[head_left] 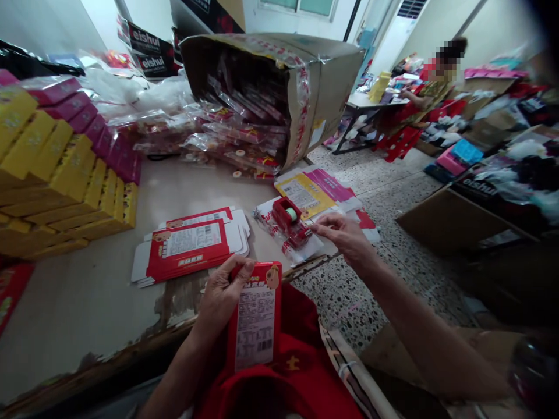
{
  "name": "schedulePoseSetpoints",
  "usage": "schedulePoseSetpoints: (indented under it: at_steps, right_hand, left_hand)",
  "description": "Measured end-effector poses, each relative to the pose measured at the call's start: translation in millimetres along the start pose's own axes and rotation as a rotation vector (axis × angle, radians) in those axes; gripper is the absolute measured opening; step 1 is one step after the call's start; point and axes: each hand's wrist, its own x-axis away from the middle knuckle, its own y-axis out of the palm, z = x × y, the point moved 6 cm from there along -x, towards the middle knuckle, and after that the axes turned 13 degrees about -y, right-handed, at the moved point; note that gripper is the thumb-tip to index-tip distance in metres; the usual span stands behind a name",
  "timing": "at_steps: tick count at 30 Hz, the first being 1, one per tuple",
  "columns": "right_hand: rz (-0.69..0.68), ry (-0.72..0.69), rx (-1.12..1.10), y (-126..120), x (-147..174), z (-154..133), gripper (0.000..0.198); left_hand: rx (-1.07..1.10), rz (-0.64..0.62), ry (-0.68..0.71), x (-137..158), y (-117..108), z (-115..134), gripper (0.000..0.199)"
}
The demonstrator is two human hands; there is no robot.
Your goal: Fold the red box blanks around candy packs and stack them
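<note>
My left hand [225, 294] is closed around the upper left edge of a red box [257, 317], thumb on its printed face. The box stands upright over my lap, its white text panel turned toward me. To the right, my right hand [345, 235] pinches at the cutting end of a red tape dispenser [286, 212], apparently on the tape's end; the clear strip itself is hard to make out. The dispenser holds a pale green roll and sits on clear plastic packaging at the table edge. Left of it lies a stack of flat red cartons [187, 247].
Yellow boxes [56, 174] and magenta boxes [94, 116] are piled at left. An open cardboard box [323, 87] on its side spills wrapped packets [236, 137]. Flat yellow cartons [305, 192] lie behind the dispenser. Another person [430, 87] sits at a far table.
</note>
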Motion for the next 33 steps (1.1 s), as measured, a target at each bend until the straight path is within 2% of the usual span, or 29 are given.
schedulePoseSetpoints:
  at_steps: [3, 6, 9, 11, 13, 15, 17, 18, 21, 23, 25, 29, 33]
  right_hand:
    - [-0.026, 0.124, -0.106, -1, 28, 9, 0.040]
    - [-0.060, 0.196, -0.138, 7, 39, 27, 0.049]
    - [-0.043, 0.164, -0.089, 13, 33, 43, 0.050]
    - [-0.010, 0.119, -0.020, 10, 28, 48, 0.044]
    - [0.005, 0.080, 0.067, 1, 27, 45, 0.036]
    - [-0.028, 0.049, 0.123, -9, 28, 30, 0.031]
    - [-0.205, -0.039, 0.139, -7, 28, 2, 0.026]
    - [-0.353, -0.112, 0.140, 0, 28, -16, 0.023]
    - [-0.828, -0.339, 0.192, 34, 28, -67, 0.015]
    - [-1.010, -0.453, 0.294, 57, 24, -86, 0.015]
    - [-1.114, -0.518, 0.421, 77, 18, -92, 0.018]
    - [-1.223, -0.539, 0.586, 103, 12, -82, 0.018]
    - [-1.203, -0.552, 0.597, 109, 14, -70, 0.017]
  left_hand:
    - [0.024, -0.033, -0.023, -1, 5, 2, 0.035]
    - [0.021, -0.052, -0.003, 1, 11, 7, 0.033]
    - [0.001, -0.070, 0.008, 4, 18, 11, 0.035]
    - [0.013, -0.085, -0.004, 4, 22, 11, 0.036]
    - [0.061, -0.116, -0.030, 0, 27, 8, 0.037]
    - [0.111, -0.152, -0.056, -7, 33, 3, 0.039]
    - [0.129, -0.178, -0.069, -13, 38, -1, 0.042]
    - [0.122, -0.182, -0.073, -16, 41, -2, 0.044]
    - [0.090, -0.179, -0.090, -18, 47, -3, 0.053]
    - [0.072, -0.186, -0.089, -18, 50, -3, 0.059]
    - [0.070, -0.205, -0.046, -18, 52, -3, 0.061]
    - [0.098, -0.209, 0.067, -23, 49, -3, 0.047]
    - [0.175, -0.233, 0.058, -10, 45, -7, 0.048]
